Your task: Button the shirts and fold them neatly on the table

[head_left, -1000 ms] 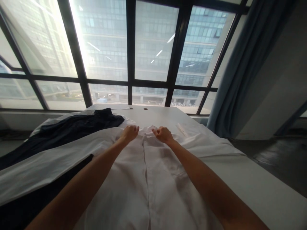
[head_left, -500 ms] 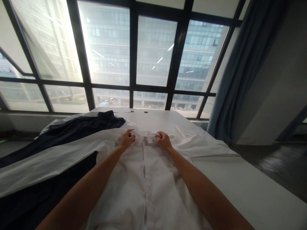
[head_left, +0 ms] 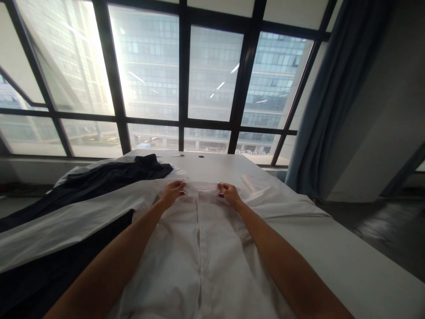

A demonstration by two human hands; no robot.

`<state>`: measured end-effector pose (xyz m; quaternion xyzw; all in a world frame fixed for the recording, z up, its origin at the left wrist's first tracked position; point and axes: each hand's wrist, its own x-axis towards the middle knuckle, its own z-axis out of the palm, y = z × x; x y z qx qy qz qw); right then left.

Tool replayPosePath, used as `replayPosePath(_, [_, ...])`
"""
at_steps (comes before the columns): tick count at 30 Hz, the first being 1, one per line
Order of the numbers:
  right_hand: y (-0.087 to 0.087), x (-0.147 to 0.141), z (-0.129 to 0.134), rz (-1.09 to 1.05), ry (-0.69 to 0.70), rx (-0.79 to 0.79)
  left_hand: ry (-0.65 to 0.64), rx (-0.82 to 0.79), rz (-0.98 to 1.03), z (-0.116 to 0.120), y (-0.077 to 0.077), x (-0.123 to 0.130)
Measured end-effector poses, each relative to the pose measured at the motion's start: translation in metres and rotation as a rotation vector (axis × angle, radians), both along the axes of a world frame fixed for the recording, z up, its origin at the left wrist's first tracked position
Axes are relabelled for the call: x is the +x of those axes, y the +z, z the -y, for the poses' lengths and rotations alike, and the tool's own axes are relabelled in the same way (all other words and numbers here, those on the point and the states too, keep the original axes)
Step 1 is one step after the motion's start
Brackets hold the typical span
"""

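A white garment [head_left: 219, 248] lies spread on the white table [head_left: 332, 257], with a dark slit or opening running down its middle. At its far end is a collar-like band [head_left: 202, 187]. My left hand [head_left: 174, 192] pinches the left end of this band, and my right hand [head_left: 228, 193] pinches the right end. Between the two hands the band is stretched nearly straight. One white sleeve reaches left and another lies to the right, folded on the table.
Dark navy clothing [head_left: 126, 175] lies on the left, partly under the white sleeve. Beyond the table stand black-framed windows [head_left: 212, 79]. A blue-grey curtain [head_left: 318, 115] hangs at the right. Two small round holes show near the table's far edge.
My hands have moved slightly apart, the left one leftward and the right one a little rightward. The band between them is now straighter and flatter.
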<state>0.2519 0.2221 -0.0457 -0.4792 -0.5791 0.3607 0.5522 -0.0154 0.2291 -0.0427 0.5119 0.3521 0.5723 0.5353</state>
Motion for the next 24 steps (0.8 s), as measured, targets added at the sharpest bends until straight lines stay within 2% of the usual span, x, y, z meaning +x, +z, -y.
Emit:
replayPosePath(5, [0.001,0.003,0.0,-0.15,-0.062,-0.069,-0.11,-0.093,0.075,-0.001,0.003,-0.008])
replayPosePath(8, [0.003,0.005,0.0,-0.19,-0.047,-0.109,-0.123,-0.152,0.079,-0.002,0.006,-0.012])
replayPosePath(13, [0.006,0.004,0.003,-0.286,0.046,-0.168,-0.081,-0.192,0.188,-0.004,0.011,-0.008])
replayPosePath(17, [0.01,0.002,0.006,-0.334,0.092,-0.212,-0.07,-0.143,0.225,-0.005,0.007,-0.004])
replayPosePath(24, [0.016,0.004,0.009,-0.457,0.339,-0.193,0.003,-0.052,0.29,-0.014,-0.001,0.001])
